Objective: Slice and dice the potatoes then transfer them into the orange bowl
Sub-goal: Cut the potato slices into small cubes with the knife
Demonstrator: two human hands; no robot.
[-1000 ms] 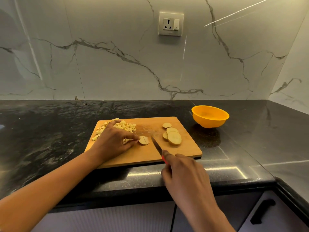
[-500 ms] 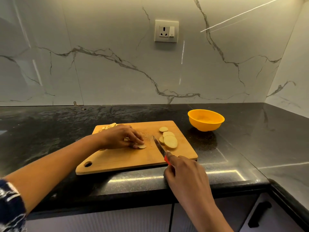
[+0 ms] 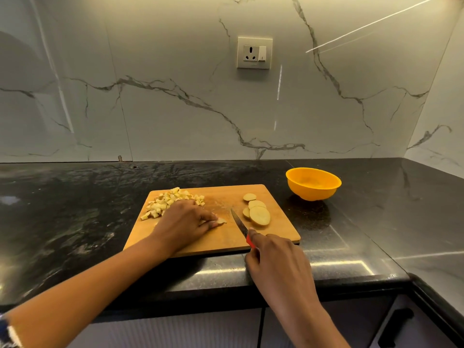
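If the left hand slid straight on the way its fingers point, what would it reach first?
Probably the knife held by the right hand, just past the potato piece that the left hand holds; depth is unclear.

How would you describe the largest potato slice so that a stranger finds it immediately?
Find the wooden cutting board on the black counter. Round slices lie on its right part. The largest slice is the nearest one, overlapping its neighbour.

- Domestic kitchen: black stone countertop [image 3: 75,209] in a corner.
- Above the countertop: marble-look backsplash [image 3: 175,109] with power socket [image 3: 254,53].
- Below the countertop: cabinet doors [image 3: 175,330].
- On the countertop: wooden chopping board [image 3: 221,237].
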